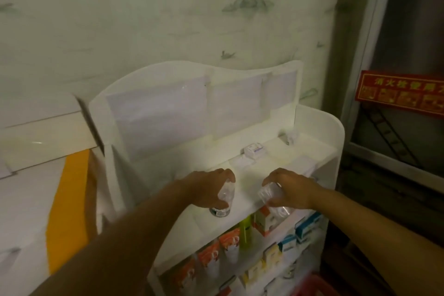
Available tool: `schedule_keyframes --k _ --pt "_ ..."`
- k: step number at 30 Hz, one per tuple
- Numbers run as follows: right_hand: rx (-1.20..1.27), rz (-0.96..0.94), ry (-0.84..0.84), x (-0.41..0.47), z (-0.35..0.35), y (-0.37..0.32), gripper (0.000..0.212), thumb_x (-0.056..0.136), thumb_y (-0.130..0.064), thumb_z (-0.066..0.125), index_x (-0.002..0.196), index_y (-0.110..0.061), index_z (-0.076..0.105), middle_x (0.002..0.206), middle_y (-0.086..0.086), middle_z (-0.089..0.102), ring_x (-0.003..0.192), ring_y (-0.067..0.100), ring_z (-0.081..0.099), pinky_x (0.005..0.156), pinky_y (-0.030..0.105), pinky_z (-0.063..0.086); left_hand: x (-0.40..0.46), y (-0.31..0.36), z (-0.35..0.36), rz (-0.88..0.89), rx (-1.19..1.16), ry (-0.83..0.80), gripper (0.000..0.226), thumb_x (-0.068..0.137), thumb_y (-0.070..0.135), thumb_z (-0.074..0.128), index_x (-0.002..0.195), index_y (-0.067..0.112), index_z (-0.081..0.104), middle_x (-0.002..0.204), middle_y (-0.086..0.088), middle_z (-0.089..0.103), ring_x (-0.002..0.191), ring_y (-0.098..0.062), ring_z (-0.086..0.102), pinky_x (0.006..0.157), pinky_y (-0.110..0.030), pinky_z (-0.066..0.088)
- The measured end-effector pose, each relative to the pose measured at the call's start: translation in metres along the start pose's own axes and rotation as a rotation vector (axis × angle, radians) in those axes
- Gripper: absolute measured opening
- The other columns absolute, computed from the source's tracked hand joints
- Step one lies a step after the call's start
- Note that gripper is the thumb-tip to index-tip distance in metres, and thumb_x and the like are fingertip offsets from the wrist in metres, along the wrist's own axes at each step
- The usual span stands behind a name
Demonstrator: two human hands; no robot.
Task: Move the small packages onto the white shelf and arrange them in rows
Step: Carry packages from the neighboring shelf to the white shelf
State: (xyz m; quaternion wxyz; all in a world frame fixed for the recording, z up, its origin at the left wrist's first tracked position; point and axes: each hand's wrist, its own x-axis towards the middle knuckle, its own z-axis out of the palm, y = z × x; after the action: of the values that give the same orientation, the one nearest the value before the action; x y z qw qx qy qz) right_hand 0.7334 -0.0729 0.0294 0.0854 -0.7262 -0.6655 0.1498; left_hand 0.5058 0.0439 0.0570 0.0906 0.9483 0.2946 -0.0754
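Item, nearest: our left hand [208,190], fingers curled around a small clear-wrapped package with a dark base [222,202], upright, long axis vertical, at the front edge of the white plastic shelf [319,149]. At three o'clock of it, our right hand [289,190], fingers closed over a clear crinkled package [269,196], tilted towards ten o'clock. Farther, at one o'clock, one small white box [253,150] lay flat. We judged the rows barely begun.

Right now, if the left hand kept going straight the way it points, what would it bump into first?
Probably the shelf's white back panel. The left hand, gripping a clear package, points along the bare top shelf; depth is unclear.
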Motion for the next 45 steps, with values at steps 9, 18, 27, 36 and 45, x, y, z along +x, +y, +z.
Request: schedule_keyframes --k 9,18,27,36,45 --pt "-0.010 0.107 -0.002 0.063 -0.013 0.050 0.059 0.078 -0.050 0.071 0.130 -0.037 0.047 0.140 -0.008 0.043 0.123 0.014 0.047 0.104 0.035 0.044 0.101 -0.018 -0.014 0.069 -0.090 -0.036 0.068 0.080 0.046 0.071 0.135 0.034 0.033 0.135 0.007 0.049 0.111 -0.022 0.056 0.090 -0.031 0.044" --pt "0.008 0.272 0.006 0.086 -0.025 0.107 0.065 0.079 -0.041 0.074 0.135 -0.035 0.042 0.138 -0.006 0.049 0.122 0.016 0.049 0.102 0.033 0.044 0.192 0.002 -0.031 0.206 -0.052 -0.016 0.068 0.084 0.052 0.064 0.141 0.037 0.030 0.144 0.009 0.042 0.120 -0.022 0.051 0.095 -0.031 0.041" --pt "0.080 0.358 0.153 0.108 -0.045 0.185 0.062 0.079 -0.041 0.074 0.132 -0.036 0.043 0.136 -0.007 0.049 0.119 0.016 0.051 0.103 0.036 0.045 0.273 0.053 -0.025 0.261 0.079 -0.017 0.065 0.088 0.046 0.061 0.142 0.030 0.030 0.144 0.003 0.044 0.113 -0.026 0.058 0.097 -0.038 0.048" --pt "0.208 0.273 0.194 0.171 -0.065 0.274 0.066 0.076 -0.040 0.077 0.133 -0.033 0.044 0.137 -0.005 0.047 0.121 0.018 0.048 0.108 0.035 0.038 0.357 0.066 -0.023 0.067 -0.023 -0.030 0.068 0.087 0.032 0.066 0.145 0.027 0.031 0.149 0.003 0.033 0.127 -0.024 0.047 0.104 -0.041 0.042" --pt "0.193 0.170 0.157 0.213 -0.063 0.305 0.070 0.078 -0.042 0.075 0.136 -0.031 0.038 0.142 -0.002 0.039 0.125 0.020 0.046 0.106 0.032 0.038 0.396 0.076 -0.008 -0.089 0.095 0.038 0.071 0.085 0.050 0.063 0.141 0.024 0.029 0.138 0.000 0.046 0.118 -0.022 0.054 0.098 -0.036 0.043"
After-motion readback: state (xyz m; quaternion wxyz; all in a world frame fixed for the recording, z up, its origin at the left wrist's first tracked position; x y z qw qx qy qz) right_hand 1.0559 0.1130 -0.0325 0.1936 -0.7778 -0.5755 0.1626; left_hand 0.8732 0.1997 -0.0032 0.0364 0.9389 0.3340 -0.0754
